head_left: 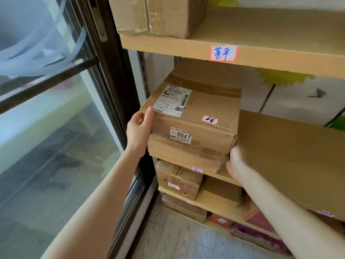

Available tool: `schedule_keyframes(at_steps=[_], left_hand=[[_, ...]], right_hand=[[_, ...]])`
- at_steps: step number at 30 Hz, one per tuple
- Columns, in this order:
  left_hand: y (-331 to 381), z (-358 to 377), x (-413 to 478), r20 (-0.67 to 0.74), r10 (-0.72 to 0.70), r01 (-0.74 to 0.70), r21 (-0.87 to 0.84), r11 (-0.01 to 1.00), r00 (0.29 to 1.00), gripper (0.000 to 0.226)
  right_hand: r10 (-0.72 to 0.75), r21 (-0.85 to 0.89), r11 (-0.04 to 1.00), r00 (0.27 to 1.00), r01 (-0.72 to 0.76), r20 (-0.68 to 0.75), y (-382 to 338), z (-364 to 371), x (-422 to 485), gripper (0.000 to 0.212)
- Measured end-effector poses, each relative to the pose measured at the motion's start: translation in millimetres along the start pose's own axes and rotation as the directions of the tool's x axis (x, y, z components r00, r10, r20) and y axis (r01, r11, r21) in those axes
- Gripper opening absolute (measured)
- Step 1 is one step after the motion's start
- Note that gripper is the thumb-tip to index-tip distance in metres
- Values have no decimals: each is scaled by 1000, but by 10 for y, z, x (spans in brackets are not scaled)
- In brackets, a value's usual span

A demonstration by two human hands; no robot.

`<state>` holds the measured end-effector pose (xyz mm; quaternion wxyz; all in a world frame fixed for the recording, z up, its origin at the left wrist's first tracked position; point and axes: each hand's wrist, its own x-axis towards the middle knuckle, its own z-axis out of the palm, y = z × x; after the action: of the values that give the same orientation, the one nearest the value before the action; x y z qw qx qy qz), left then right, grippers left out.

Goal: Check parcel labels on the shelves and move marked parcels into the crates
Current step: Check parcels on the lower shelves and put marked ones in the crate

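Left hand (139, 128): grips the box (205, 113) at its upper left corner, thumb laid over the top edge, fingers round the side. Right hand (236, 163): clasps the lower right corner, fingers out of sight behind it. The two-sided hold likely serves to steady the box for reading and to draw it off the shelf (224, 174). Box: between the hands, at the shelf's front edge. Just beyond the left thumb: white shipping label (172, 102) with barcode, "7.00" legible, the rest too small. Between the hands, on the front face: sticker (180, 135), "0947" and "5元". Above the right hand: red-bordered tag (210, 120) with one handwritten character, possibly the mark sought. Above both hands: shelf tag (223, 53), blue handwriting. Crates: not in view.
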<state>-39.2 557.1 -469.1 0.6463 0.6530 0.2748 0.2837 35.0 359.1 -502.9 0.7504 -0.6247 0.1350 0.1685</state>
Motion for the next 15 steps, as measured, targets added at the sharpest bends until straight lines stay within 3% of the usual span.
schedule_keyframes(at_steps=[2,4,5,7,9,11,13,15], left_hand=[[-102,-25,-12,-46,-6,1,-99,995,999,29],[-434,-101,-74,-209,-67,23,-207,978,976,35],[-689,-157,-109,-288,-114,54,-208,977,951,32],[-1304,-259,-159,-351,-201,191,-63,980,915,24],[-1889,-308,-93,-290,-238,297,179,938,927,25],[-2267,-273,83,-185,-256,306,340,889,949,23],[-2513,-179,286,-70,-219,228,416,880,973,24],[-2701,-77,465,10,-214,188,436,880,977,26]], right_hand=[[-16,78,997,999,19,-30,93,-64,8,29],[-104,159,980,990,119,-100,334,-231,-42,18],[-192,118,971,971,210,-145,531,-327,-107,16],[-316,-166,941,940,294,-126,1114,-516,-208,23],[-219,-372,910,974,183,-55,1748,-593,-168,27],[-130,-462,884,988,78,-82,2135,-514,58,25],[-81,-439,898,982,-3,-171,2213,-290,401,14],[15,-369,923,967,-111,-255,2165,-44,758,24]])
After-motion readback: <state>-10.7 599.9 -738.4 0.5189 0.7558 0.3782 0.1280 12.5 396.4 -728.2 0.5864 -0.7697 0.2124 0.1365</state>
